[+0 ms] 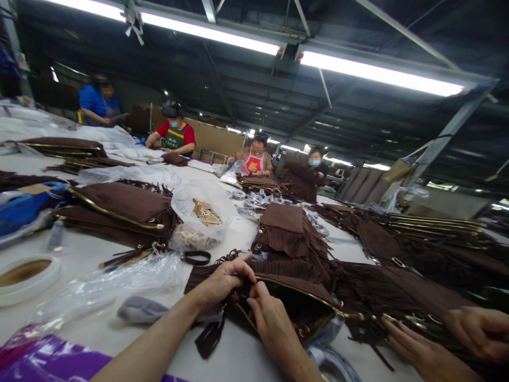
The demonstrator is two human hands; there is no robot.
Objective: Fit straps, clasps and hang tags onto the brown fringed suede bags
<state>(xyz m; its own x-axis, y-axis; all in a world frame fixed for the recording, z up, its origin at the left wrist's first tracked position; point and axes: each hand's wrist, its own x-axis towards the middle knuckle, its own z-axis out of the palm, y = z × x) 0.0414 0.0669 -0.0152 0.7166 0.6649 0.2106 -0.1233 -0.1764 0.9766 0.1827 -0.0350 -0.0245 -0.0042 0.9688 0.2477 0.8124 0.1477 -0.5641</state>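
Observation:
A dark brown fringed handbag (pixel 304 289) lies on the table in front of me, its gold zip gaping and its inside in shadow. At the left end of the opening, my left hand (pixel 225 281) is closed on the bag's edge, thumb and fingers pinched. My right hand (pixel 272 321) is closed too, its fingertips pinching the same edge just beside the left. Whether something small is between the fingertips is hidden. A dark strap end (pixel 210 338) hangs below my left wrist. Behind this bag sits another brown fringed bag (pixel 283 218).
At the right, a co-worker's hands (pixel 417 347) work on another brown bag. Left are a tape roll (pixel 53 278), clear plastic, a grey wrapped piece (pixel 143 310) and stacked bags (pixel 123 201). An open plastic bag (pixel 181 199) holds tan tags. Several people work farther back.

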